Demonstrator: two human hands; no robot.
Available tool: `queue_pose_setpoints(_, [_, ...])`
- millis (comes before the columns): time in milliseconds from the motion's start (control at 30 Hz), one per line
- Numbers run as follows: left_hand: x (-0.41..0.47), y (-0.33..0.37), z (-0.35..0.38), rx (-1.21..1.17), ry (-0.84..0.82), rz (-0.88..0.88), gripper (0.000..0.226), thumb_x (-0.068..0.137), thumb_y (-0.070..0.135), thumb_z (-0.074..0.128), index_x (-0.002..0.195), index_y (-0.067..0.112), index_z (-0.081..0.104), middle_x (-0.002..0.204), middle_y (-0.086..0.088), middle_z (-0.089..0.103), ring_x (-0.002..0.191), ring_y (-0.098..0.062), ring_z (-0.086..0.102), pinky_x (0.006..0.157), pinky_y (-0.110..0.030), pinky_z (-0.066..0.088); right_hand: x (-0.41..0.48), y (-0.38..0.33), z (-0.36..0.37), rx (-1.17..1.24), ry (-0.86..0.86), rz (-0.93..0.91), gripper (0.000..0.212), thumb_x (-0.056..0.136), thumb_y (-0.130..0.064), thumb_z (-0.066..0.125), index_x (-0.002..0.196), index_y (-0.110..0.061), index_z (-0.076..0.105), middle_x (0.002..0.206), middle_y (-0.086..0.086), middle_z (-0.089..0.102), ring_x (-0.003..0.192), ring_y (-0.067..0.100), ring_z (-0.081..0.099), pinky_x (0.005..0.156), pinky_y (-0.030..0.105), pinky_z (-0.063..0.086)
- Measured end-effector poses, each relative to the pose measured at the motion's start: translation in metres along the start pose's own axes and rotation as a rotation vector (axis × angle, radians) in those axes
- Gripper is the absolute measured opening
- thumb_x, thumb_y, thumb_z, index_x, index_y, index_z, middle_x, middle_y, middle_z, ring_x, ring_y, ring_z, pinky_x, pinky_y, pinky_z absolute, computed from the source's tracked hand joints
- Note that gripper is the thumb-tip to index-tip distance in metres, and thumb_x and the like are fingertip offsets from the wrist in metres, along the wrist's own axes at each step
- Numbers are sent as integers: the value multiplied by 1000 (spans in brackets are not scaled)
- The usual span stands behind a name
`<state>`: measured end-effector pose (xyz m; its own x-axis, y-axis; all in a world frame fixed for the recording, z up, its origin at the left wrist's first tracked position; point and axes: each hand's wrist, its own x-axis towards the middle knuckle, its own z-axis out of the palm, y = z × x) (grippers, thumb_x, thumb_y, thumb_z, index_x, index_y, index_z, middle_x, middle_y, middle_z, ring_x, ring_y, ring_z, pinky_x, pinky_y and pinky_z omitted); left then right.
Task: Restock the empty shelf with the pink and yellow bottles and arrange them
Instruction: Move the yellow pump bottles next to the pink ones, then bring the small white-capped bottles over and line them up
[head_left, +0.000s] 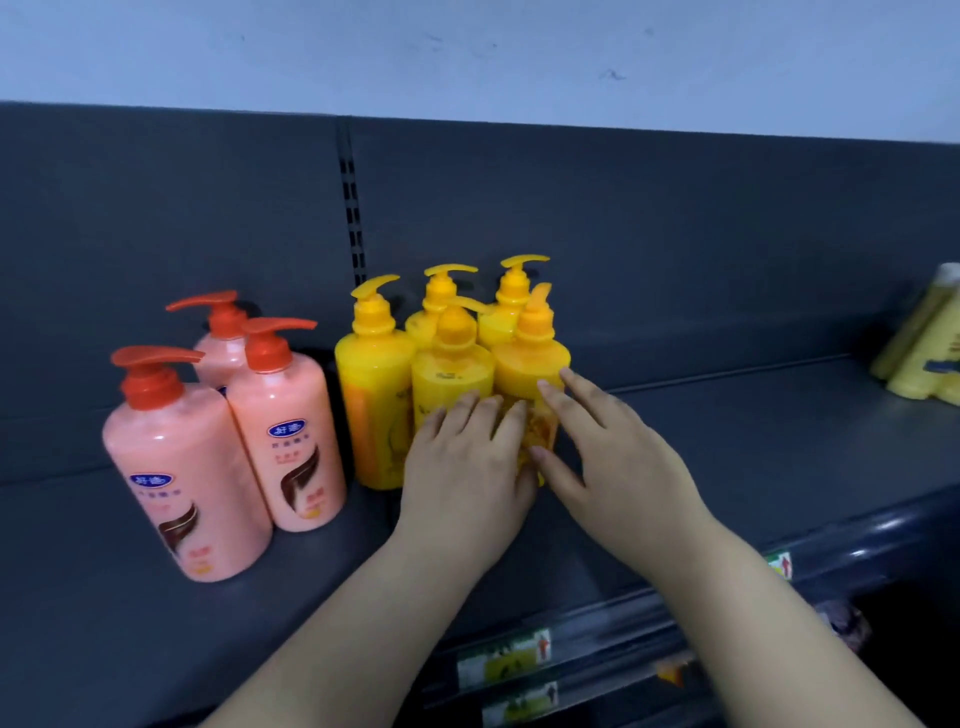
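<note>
Head view, I'm looking down at a dark grey shelf (727, 441) with a dark back panel (649, 218) and a pale wall (467, 52) above it. Three pink bottles (182, 467) with red pump tops stand upright on the left part of the shelf: one near-left, one just right of it and a bit farther back, and one behind those two, mostly hidden. Just right of the pink group is a tight cluster of five yellow bottles (371, 395) with yellow pumps, all upright: one at the left, two at the far side, two at the near side, packed touching or nearly so. My left hand (462, 467) lies flat against the front of the near-middle yellow bottle (452, 374), fingers straight and together, not wrapped round it. My right hand (613, 457) is spread with straight fingers. Its fingertips touch the right side of the near-right yellow bottle (530, 358) and its thumb reaches toward that bottle's lower front. The two hands sit close beside each other, almost touching. Neither one grips anything. At the far right edge of the shelf there are some pale yellow bottles (924, 353), blurred. Price labels (498, 660) sit on the shelf rails below, near me.
</note>
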<state>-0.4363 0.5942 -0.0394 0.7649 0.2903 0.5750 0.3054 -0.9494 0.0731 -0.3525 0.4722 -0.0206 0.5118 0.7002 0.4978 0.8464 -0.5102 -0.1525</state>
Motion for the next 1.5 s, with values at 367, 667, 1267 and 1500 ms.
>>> queue_pose_setpoints(367, [24,177,5,-14,-17,131,62,82,50,35,135,21,50,136,-7,54,130,-25,46,108,-47,30,-86,141,-103,-33,-101,146,67,90,-57,37,149,-36,12,158,-14,4,144,7,8,114,28,22])
queue_pose_setpoints(667, [27,308,25,-84,-46,263,61,85,52,33,136,22,48,134,-6,55,128,-24,48,104,-49,39,-171,236,-164,-80,-65,292,79,76,-69,18,148,-35,16,157,-12,11,144,9,15,112,29,24])
queue_pose_setpoints(1267, [120,412,142,-179,-128,436,61,85,50,32,138,24,44,135,-5,55,128,-24,48,102,-48,39,-178,382,-152,-78,-92,526,69,90,-58,36,148,-37,6,156,-18,-1,144,4,3,107,15,5])
queue_pose_setpoints(1500, [212,434,191,-239,-97,471,62,86,50,29,142,24,39,140,-6,50,132,-25,43,106,-49,36,-109,449,-158,-169,-12,525,68,90,-56,38,149,-35,12,157,-15,6,144,8,10,112,24,15])
